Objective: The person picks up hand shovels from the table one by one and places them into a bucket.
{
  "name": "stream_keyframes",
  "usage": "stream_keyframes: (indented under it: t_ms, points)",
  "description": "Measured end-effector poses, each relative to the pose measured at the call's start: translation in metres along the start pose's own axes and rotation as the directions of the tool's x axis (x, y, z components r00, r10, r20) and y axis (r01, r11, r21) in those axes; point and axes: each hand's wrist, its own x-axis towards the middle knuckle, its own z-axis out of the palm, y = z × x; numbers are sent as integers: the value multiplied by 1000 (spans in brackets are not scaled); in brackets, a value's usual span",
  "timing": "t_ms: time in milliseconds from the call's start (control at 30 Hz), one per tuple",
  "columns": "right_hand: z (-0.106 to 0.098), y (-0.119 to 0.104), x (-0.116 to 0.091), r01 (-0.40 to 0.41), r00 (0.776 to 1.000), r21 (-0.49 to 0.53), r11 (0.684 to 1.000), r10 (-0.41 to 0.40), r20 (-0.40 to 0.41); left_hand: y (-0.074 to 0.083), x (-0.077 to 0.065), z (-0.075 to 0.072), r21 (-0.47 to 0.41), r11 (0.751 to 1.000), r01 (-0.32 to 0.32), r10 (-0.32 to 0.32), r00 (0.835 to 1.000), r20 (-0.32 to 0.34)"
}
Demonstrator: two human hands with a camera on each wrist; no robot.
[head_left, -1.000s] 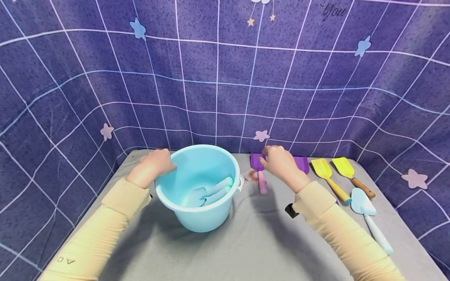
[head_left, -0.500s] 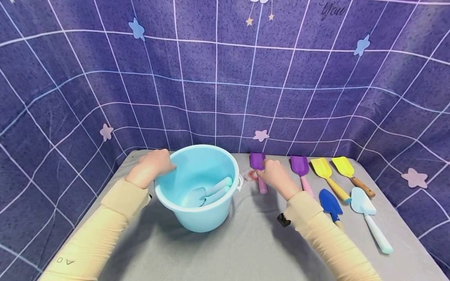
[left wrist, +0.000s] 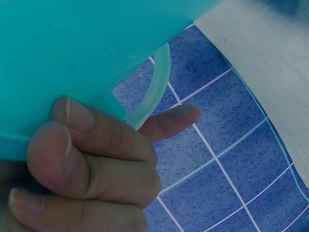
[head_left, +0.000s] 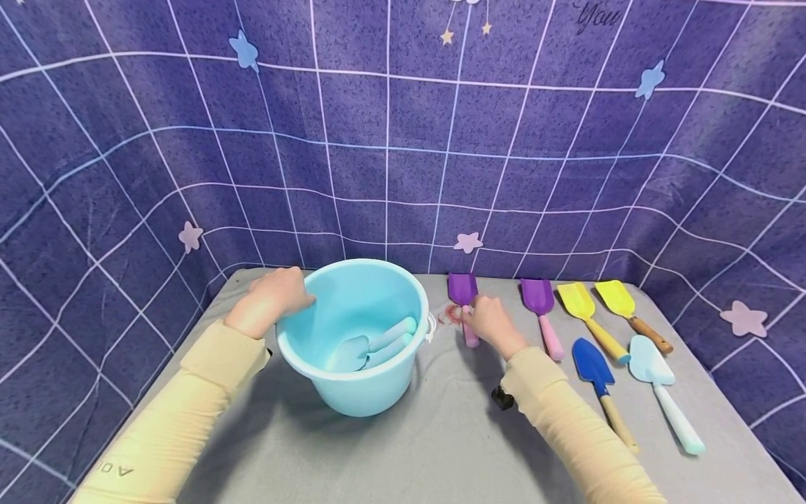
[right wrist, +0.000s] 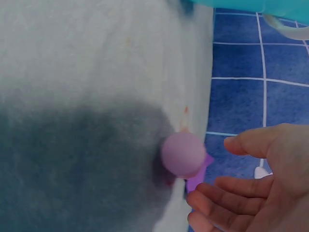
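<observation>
A light blue bucket (head_left: 362, 395) stands on the left half of the table, and my left hand (head_left: 273, 292) grips its rim. The left wrist view shows curled fingers (left wrist: 111, 179) at the bucket's edge, beside its pale handle (left wrist: 159, 82). Inside the bucket lie light blue trowels (head_left: 350, 352) with pale handles. Just right of it, my right hand (head_left: 495, 323) hovers at the pink handle of a small purple shovel (head_left: 462, 288). In the right wrist view, thumb and fingers (right wrist: 231, 200) are spread apart around that handle's end (right wrist: 183, 154), without closing on it.
To the right lie a second purple shovel (head_left: 537, 297), a yellow shovel (head_left: 576, 301), a yellow one with a wooden handle (head_left: 616, 299), a blue trowel (head_left: 592, 360) and a pale blue trowel (head_left: 651, 360). A patterned curtain (head_left: 403, 168) hangs behind the grey table (head_left: 441, 448).
My right hand has moved down toward me, from the purple blade to the pink handle, uncovering the second purple shovel and blue trowel. The left hand and bucket have stayed put.
</observation>
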Motion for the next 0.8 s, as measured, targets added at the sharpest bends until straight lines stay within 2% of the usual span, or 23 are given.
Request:
stream_keyframes:
  t_ms: [200, 533, 667, 800]
  points:
    - [13, 6, 3, -45, 999, -1, 999, 45, 16, 0, 0, -1, -2, 1000, -2, 2, 1000, 3]
    - [27, 8, 11, -140, 984, -35, 990, 143, 108, 1, 0, -1, -1, 1000, 4, -4, 1000, 2]
    - [29, 8, 13, -169, 978, -26, 985, 171, 117, 1, 1, -1, -3, 1000, 3, -3, 1000, 1]
    - [31, 9, 13, -166, 982, -7, 986, 166, 93, 1, 1, -1, 1, 1000, 3, -3, 1000, 2]
